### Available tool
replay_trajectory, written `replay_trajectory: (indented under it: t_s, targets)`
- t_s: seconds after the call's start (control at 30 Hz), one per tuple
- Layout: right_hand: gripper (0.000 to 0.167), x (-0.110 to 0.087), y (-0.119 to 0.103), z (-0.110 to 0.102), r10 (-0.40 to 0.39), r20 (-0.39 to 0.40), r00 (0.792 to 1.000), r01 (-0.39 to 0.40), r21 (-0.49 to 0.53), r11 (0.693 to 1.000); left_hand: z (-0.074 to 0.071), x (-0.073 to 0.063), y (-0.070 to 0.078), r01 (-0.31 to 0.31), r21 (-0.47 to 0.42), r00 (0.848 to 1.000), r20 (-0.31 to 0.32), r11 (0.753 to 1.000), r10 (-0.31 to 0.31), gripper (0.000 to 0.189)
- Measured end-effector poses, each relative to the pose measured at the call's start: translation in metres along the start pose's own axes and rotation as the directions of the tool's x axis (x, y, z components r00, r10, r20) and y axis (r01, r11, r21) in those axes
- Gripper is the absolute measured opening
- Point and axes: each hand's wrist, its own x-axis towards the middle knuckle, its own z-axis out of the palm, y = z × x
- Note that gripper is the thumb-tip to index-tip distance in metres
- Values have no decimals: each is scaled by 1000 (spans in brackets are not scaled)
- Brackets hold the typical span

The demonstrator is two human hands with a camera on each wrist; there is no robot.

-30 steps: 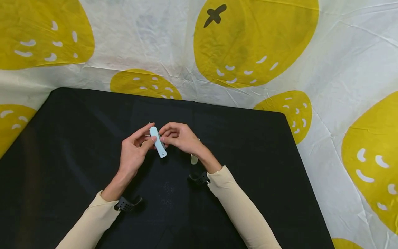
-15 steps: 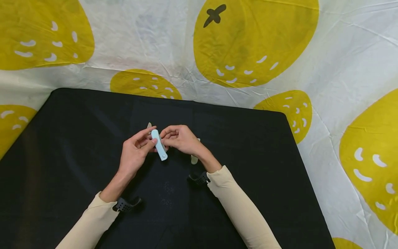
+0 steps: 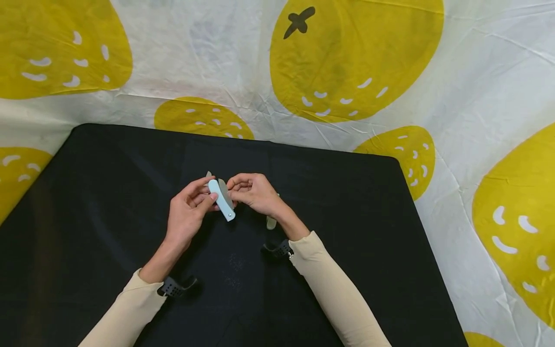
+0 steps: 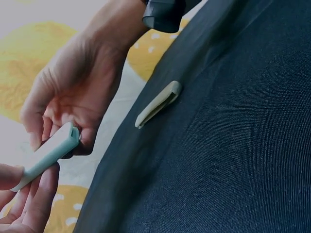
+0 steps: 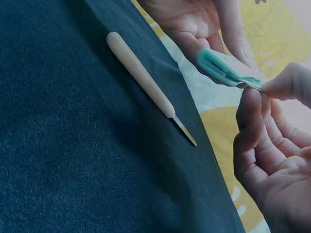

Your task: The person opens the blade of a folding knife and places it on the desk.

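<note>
A light blue folding knife (image 3: 220, 200) is held over the table between both hands in the head view. Its handle is gripped by my left hand (image 3: 185, 212), thumb on top and fingers beneath. The grey blade (image 3: 224, 189) stands partly out of the handle's right side. With thumb and fingertips, my right hand (image 3: 257, 195) pinches that blade by its edge. From the right wrist view, the handle's open slot (image 5: 221, 65) faces the camera.
A cream folded knife (image 4: 158, 104) lies on the black cloth (image 3: 347, 217), partly under my right wrist in the head view. Another knife with a pale handle (image 5: 141, 75) and its blade out lies on the cloth beyond my left hand. Behind hangs a white and yellow patterned curtain (image 3: 208, 58).
The blade has swung partly out of the blue handle, drawn by the right fingers. My right hand has shifted slightly right; the left hand keeps its grip.
</note>
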Motion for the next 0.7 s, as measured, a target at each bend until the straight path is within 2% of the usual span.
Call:
replay_trajectory:
  t_s: [0.27,0.47,0.7]
  targets:
    - [17,-2,-3,-4,3,66,998,-6,47,999,1,2,2,9,62,1000,-3,998,-9,46]
    - [20,-2,-6,-6,-46,129,991,42,35,999,-1,1,4,9,95,999,40,995,-13,45]
    - [16,-2,-6,-6,-65,142,988,62,21,998,-3,1,4,27,81,994,104,996,-35,47]
